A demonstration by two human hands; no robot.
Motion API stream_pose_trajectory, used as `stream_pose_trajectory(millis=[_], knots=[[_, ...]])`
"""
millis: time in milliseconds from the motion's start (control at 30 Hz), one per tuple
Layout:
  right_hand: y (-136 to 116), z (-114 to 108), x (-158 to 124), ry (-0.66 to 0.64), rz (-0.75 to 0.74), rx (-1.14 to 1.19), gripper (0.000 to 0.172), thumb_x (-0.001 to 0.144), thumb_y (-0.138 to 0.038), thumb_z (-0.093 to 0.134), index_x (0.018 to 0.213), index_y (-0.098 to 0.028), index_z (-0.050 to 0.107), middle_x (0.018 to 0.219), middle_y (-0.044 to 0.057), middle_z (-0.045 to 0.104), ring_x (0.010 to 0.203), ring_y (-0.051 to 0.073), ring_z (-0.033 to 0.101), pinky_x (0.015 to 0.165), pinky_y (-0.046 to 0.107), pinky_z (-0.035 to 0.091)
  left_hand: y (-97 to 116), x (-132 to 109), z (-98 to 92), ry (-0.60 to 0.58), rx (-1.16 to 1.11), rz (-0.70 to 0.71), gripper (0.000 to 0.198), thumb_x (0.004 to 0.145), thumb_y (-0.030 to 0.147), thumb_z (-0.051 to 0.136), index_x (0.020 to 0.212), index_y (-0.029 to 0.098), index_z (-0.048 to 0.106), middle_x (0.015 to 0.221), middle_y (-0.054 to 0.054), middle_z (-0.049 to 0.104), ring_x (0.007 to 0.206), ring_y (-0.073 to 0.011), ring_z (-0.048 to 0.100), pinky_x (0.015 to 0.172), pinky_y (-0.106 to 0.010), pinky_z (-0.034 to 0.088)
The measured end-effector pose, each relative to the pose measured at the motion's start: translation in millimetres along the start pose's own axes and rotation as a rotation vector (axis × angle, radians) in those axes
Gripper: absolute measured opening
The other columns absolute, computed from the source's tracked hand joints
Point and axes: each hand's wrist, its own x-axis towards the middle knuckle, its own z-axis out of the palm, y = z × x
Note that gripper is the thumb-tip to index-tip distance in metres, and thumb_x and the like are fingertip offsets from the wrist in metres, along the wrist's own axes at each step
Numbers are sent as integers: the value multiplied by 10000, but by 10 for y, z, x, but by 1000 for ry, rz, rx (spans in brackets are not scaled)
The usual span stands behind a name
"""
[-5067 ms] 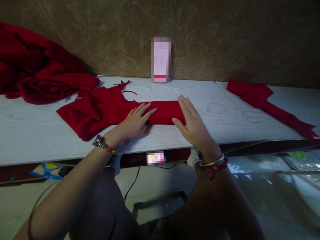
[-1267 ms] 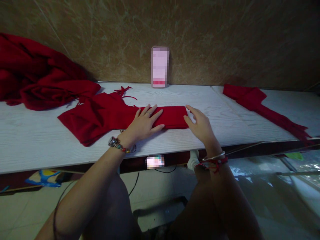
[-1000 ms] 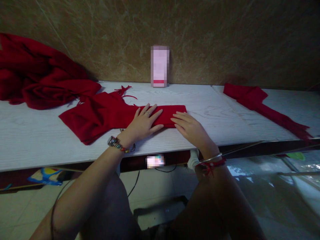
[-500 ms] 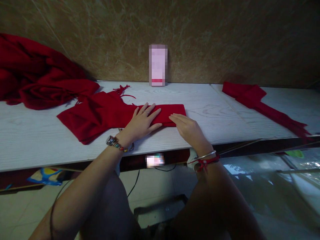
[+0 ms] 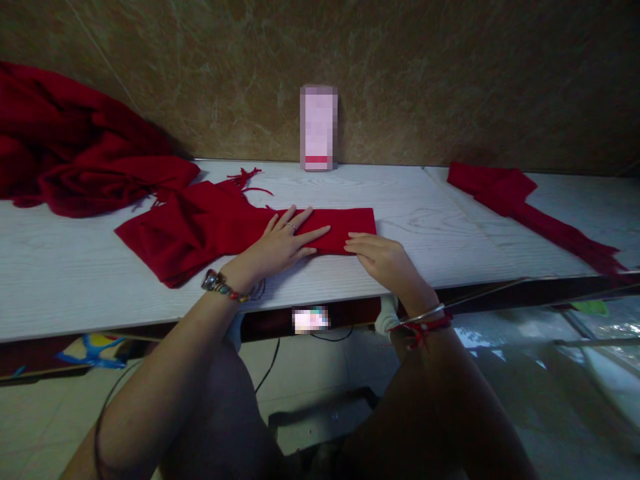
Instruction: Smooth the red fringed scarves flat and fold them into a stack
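Observation:
A red scarf with fringe (image 5: 223, 217) lies on the white wood-grain tabletop, its right part folded into a narrow, smooth strip and its left part wider and creased. My left hand (image 5: 283, 241) rests on the strip with fingers spread and flat, a ring on one finger. At the strip's right end, my right hand (image 5: 383, 258) lays its outstretched fingers over the near corner; the thumb is hidden. Fringe strands stick out along the scarf's far edge.
A heap of red cloth (image 5: 100, 147) sits at the far left. Another narrow red cloth (image 5: 520, 200) lies to the right. A blurred pink object (image 5: 319, 127) stands against the brown marbled wall. Below the table edge are a blurred bright item (image 5: 310, 320) and clear plastic (image 5: 530, 353).
My right hand has shifted slightly right and nearer to me, its fingers a little looser on the corner. My left fingers have spread a bit more. The scarf looks nearly unchanged.

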Motion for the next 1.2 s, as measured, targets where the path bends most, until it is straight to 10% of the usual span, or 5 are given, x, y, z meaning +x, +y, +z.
stream_pose_trajectory(millis=[267, 567, 867, 1200], knots=[[4, 0, -51, 93, 37, 53, 347, 815, -67, 428, 933, -209, 721, 1018, 46, 736, 1043, 179, 649, 923, 380, 534, -81, -33, -1, -24, -86, 54, 469, 913, 506, 447, 1370, 405, 416, 1580, -13, 134, 1421, -400, 54, 1069, -660, 164], [25, -36, 108, 433, 247, -53, 350, 847, -104, 402, 992, -211, 701, 1029, 63, 723, 1029, 200, 645, 957, 416, 499, -92, -8, 15, 194, -258, 83, 315, 909, 302, 459, 1142, 257, 665, 1418, -51, 476, 1375, -270, 305, 1115, -526, 236], [-47, 235, 362, -28, 249, -150, 410, 913, -227, 403, 1289, -166, 555, 1372, 125, 533, 1295, 291, 447, 1073, 563, 325, -203, 22, -103, 31, -526, 174, 269, 898, 312, 490, 881, 226, 744, 1399, -36, 503, 1376, -223, 315, 1152, -491, 147], [210, 240, 161, 51, 326, 99, 453, 915, -275, 348, 1299, -145, 548, 1416, 94, 488, 1364, 204, 351, 1141, 426, 280, -320, 35, -154, -58, -724, 298, 274, 894, 363, 494, 879, 243, 741, 1266, -24, 621, 1368, -231, 327, 1140, -502, 164]])
